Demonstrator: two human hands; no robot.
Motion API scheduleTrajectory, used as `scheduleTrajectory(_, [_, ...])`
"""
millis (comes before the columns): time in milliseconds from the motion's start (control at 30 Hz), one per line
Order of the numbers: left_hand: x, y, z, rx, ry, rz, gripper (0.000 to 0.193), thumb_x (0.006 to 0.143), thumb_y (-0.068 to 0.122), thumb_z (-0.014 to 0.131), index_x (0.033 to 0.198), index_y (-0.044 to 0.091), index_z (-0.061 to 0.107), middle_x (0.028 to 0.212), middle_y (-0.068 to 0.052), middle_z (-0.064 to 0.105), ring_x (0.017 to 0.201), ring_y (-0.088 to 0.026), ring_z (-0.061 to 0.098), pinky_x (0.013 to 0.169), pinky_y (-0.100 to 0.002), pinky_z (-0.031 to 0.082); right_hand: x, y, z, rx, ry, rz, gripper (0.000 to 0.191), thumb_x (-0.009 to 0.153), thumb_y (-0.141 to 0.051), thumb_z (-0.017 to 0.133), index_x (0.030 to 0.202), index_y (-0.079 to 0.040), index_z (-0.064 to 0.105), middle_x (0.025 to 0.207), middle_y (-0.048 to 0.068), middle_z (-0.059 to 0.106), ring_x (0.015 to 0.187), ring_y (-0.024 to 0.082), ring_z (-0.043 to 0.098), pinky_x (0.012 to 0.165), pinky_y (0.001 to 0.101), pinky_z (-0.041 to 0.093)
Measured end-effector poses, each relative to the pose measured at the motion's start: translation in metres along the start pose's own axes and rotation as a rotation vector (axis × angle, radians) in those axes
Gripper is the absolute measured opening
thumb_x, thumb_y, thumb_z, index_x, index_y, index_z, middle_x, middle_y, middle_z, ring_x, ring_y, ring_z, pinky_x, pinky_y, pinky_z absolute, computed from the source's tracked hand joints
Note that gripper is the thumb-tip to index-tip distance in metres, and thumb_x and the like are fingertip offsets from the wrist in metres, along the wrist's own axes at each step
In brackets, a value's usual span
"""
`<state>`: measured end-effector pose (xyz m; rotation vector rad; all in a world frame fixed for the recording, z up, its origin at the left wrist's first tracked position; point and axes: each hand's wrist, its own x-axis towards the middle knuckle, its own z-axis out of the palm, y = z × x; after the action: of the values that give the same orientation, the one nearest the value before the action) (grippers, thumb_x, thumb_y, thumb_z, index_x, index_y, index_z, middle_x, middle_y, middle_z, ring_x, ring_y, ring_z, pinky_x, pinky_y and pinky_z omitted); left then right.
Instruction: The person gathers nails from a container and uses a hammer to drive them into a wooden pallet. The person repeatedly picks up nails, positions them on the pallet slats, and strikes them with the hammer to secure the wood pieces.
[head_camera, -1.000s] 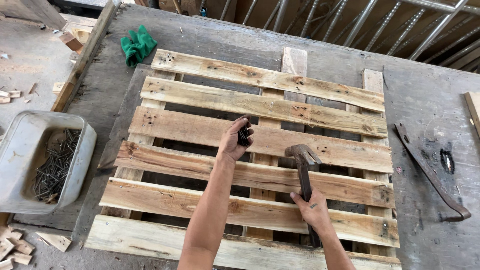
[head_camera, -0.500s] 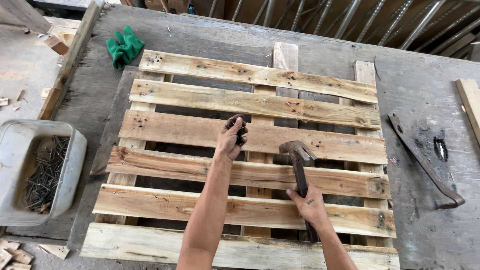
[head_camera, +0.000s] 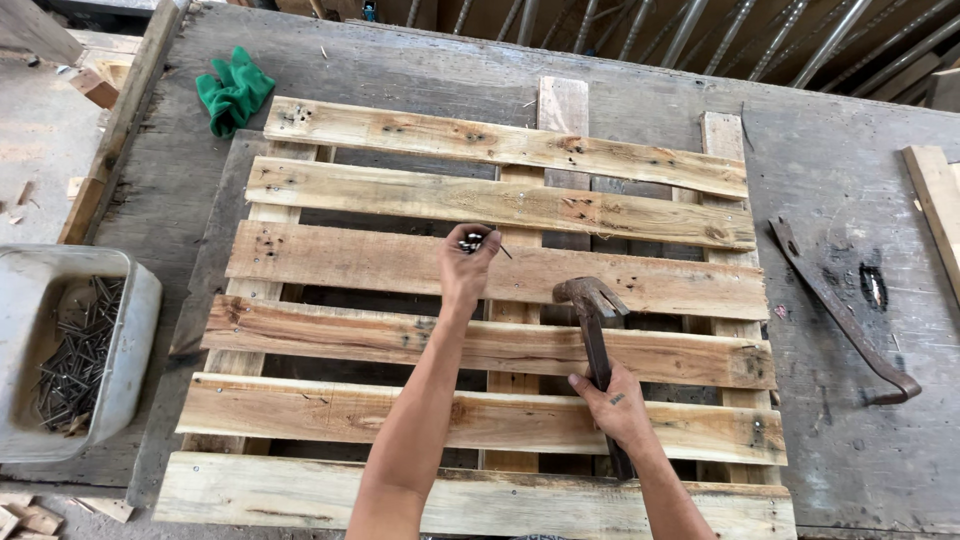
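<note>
Right now the left hand (head_camera: 466, 262) is pinching a small bunch of nails (head_camera: 474, 240) over the third slat of the wooden pallet (head_camera: 500, 270), one nail sticking out sideways from the fingers, while the right hand (head_camera: 617, 402) is closed firmly around the handle of a claw hammer (head_camera: 592, 320) whose rusty head is hanging just above the gap between the third and fourth slats. The pallet is lying flat on the grey table (head_camera: 850, 200), taking up most of it.

As a judgement, the chief risk is sitting in how close the hammer head is to the fingers of the left hand: a nail being held while struck could skid on the dry board, bend, or let the head glance onto the fingertips. Loose nails in the bunch could also be slipping through the gaps between slats and getting lost underneath. The slats are looking split and already holed in places, so a nail placed near an old hole or an end might be cracking the wood rather than biting.

Several things are hard to make out. How many nails the left hand is holding cannot be told, nor whether any tip is touching the board. The runners under the slats are mostly hidden. The hammer's handle end is covered by the right hand and wrist. A plastic tub (head_camera: 135, 330) of nails, a green glove (head_camera: 232, 92) and a curved pry bar (head_camera: 845, 320) are lying well apart from the hands.
</note>
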<state>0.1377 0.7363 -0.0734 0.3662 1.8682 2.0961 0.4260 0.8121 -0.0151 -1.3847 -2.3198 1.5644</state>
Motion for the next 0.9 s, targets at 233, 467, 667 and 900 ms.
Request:
scheduleTrajectory(233, [0.008, -0.008, 0.02, 0.505, -0.097, 0.378, 0.012, 0.091, 0.016, 0.078, 0.099, 0.01, 0.073, 0.094, -0.007, 0.078, 0.08, -0.016, 0.074, 0.064, -0.029, 0.062, -0.001, 0.001, 0.0, 0.002, 0.011, 0.007, 0.027, 0.087, -0.024, 0.079, 0.081, -0.006, 0.06, 0.06, 0.001, 0.055, 0.048, 0.012, 0.05, 0.043, 0.0322, 0.043])
scheduleTrajectory(467, [0.004, -0.01, 0.023, 0.459, -0.091, 0.467, 0.013, 0.09, 0.015, 0.08, 0.099, 0.009, 0.072, 0.096, -0.006, 0.078, 0.083, -0.016, 0.076, 0.068, -0.03, 0.064, 0.001, 0.006, -0.001, -0.033, 0.027, -0.074, 0.027, 0.087, -0.024, 0.08, 0.08, -0.006, 0.061, 0.062, -0.001, 0.055, 0.056, 0.011, 0.051, 0.05, 0.0313, 0.045])
scheduleTrajectory(667, [-0.003, 0.002, 0.021, 0.487, -0.121, 0.517, 0.012, 0.09, 0.013, 0.079, 0.098, 0.009, 0.072, 0.095, -0.006, 0.077, 0.081, -0.018, 0.076, 0.067, -0.031, 0.063, -0.001, 0.005, 0.0, 0.028, 0.005, -0.016, 0.027, 0.089, -0.024, 0.078, 0.083, -0.005, 0.061, 0.06, 0.0, 0.054, 0.049, 0.011, 0.049, 0.043, 0.0311, 0.043])
scheduleTrajectory(900, [-0.006, 0.001, 0.02, 0.487, -0.125, 0.502, 0.011, 0.091, 0.013, 0.078, 0.099, 0.009, 0.071, 0.095, -0.006, 0.077, 0.077, -0.017, 0.075, 0.063, -0.031, 0.061, -0.009, -0.008, -0.006, 0.049, -0.029, -0.027, 0.029, 0.091, -0.033, 0.073, 0.096, -0.005, 0.064, 0.053, 0.0, 0.052, 0.041, 0.01, 0.049, 0.037, 0.029, 0.042])
